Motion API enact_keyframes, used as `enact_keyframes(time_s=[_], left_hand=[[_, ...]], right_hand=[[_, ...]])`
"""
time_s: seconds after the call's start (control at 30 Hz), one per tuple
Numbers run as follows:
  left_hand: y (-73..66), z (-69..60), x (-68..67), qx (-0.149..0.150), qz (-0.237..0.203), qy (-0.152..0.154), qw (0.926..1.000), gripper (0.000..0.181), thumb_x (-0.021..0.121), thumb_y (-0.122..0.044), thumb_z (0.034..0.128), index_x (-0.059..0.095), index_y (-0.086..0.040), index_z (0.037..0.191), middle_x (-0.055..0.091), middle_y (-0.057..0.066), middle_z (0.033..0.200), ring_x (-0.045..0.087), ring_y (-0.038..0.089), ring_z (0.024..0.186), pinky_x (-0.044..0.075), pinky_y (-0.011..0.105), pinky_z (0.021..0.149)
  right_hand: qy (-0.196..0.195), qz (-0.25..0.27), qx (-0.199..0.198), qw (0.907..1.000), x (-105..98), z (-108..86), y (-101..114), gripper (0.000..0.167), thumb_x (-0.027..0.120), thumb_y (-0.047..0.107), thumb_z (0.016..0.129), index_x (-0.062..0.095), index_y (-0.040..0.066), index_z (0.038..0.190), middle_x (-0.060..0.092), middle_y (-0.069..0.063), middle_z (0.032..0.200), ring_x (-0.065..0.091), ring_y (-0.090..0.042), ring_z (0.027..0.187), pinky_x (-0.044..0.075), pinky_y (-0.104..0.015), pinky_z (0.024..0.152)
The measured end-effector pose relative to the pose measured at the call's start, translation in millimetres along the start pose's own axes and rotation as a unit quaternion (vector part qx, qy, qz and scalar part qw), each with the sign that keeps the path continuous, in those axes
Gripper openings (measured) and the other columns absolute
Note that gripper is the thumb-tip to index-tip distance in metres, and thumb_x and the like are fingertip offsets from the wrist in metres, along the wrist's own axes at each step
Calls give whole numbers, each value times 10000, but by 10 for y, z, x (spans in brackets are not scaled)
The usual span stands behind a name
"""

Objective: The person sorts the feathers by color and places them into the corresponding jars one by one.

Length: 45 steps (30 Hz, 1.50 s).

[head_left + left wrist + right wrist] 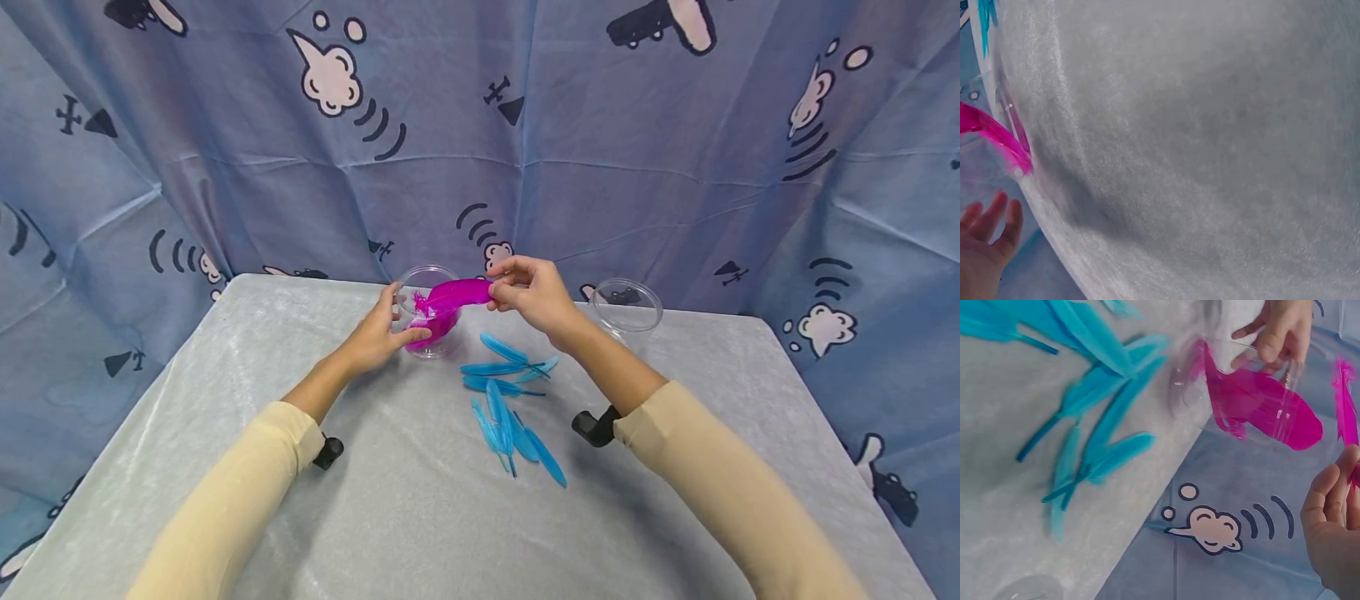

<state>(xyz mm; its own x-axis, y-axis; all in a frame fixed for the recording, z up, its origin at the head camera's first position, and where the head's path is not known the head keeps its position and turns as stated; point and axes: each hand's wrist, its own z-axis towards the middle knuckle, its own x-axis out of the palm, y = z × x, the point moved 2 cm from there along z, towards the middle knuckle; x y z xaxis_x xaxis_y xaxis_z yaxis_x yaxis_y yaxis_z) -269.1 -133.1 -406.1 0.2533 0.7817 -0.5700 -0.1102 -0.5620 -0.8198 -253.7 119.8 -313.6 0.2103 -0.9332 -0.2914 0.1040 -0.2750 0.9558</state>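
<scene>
Grey tabletop (390, 517), patterned curtain (450, 125); right fingers (517, 295) pinching magenta feather (461, 292), left fingers (411, 337) round cup (431, 352)

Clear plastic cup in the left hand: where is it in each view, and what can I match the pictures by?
Head: clear plastic cup just left of centre, in the left hand.
Left wrist: at the left edge, cut off by the frame.
Right wrist: upper half, right of centre.
Shared landmark: blue feathers, right of and below the cup in head, upper left in both wrist views.
</scene>
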Motion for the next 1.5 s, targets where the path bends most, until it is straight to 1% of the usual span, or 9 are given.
enact_keyframes(time_s=[0.2, 0.43, 0.67, 0.77, 0.8, 1.0, 1.1, 1.33, 1.5], left_hand=[[-9, -8, 0, -10, -40, 41, 10000, 993, 712, -424, 912, 53, -100, 1580, 271, 156, 1594, 375, 364, 1404, 356, 566, 1102], [-5, -4, -1, 73, -37, -3, 10000, 986, 713, -418, 913, 61, -96, 1578, 303, 157, 1580, 386, 361, 1398, 346, 560, 1111], [12, -1, 1, 33, -20, -11, 10000, 997, 713, -434, 910, 54, -102, 1581, 301, 154, 1583, 382, 360, 1403, 344, 565, 1110], [14, -2, 2, 25, -21, -18, 10000, 999, 714, -437, 908, 57, -100, 1581, 301, 156, 1582, 382, 362, 1403, 343, 567, 1110], [13, -3, 3, 26, -27, -15, 10000, 998, 714, -436, 908, 58, -100, 1581, 300, 157, 1582, 382, 363, 1403, 343, 569, 1109], [12, 2, 9, -1, -14, -3, 10000, 994, 714, -439, 906, 63, -109, 1580, 298, 160, 1581, 385, 364, 1399, 357, 571, 1099], [6, -1, 5, -41, -2, 3, 10000, 997, 713, -442, 906, 58, -109, 1580, 296, 158, 1581, 382, 365, 1399, 362, 570, 1096], [2, 3, 2, 9, -32, 4, 10000, 989, 712, -437, 908, 65, -97, 1575, 304, 171, 1569, 389, 373, 1387, 366, 566, 1095], [10, 10, 1, -6, -30, 20, 10000, 994, 712, -443, 906, 62, -99, 1574, 300, 170, 1570, 386, 375, 1388, 367, 572, 1092]], right_hand=[[-238, 90, 97, 9996, -9, 80, 82, 267, 619, 0, 954, 595, -65, 1212, 623, -134, 951, 710, -179, 752, 582, -299, 805], [-418, 364, 235, 9982, 8, 156, 110, 274, 609, -38, 946, 588, -73, 1217, 581, -118, 923, 695, -141, 695, 572, -385, 856], [-518, 369, 363, 9973, 45, 217, 75, 272, 606, -48, 940, 582, -83, 1208, 580, -111, 902, 689, -127, 664, 559, -434, 880], [-562, 311, 405, 9971, 71, 238, 52, 262, 613, -48, 936, 582, -74, 1195, 579, -125, 918, 697, -155, 689, 556, -430, 885], [-569, 279, 430, 9971, 83, 243, 45, 257, 616, -45, 936, 582, -67, 1189, 578, -128, 927, 709, -195, 721, 558, -422, 883], [-517, 69, 531, 9972, 169, 272, 22, 253, 625, -6, 944, 578, -47, 1189, 577, -141, 955, 709, -361, 925, 575, -353, 849], [-429, 59, 573, 9974, 214, 285, 16, 266, 624, 8, 947, 575, -49, 1202, 587, -144, 957, 708, -364, 936, 577, -335, 839], [-243, 58, 550, 9982, 314, 303, 9, 253, 626, 22, 942, 578, -21, 1187, 607, -141, 959, 726, -283, 866, 579, -324, 832], [-165, 133, 562, 9982, 364, 314, 18, 290, 638, 41, 944, 582, -41, 1216, 603, -154, 978, 710, -356, 948, 577, -331, 840]])
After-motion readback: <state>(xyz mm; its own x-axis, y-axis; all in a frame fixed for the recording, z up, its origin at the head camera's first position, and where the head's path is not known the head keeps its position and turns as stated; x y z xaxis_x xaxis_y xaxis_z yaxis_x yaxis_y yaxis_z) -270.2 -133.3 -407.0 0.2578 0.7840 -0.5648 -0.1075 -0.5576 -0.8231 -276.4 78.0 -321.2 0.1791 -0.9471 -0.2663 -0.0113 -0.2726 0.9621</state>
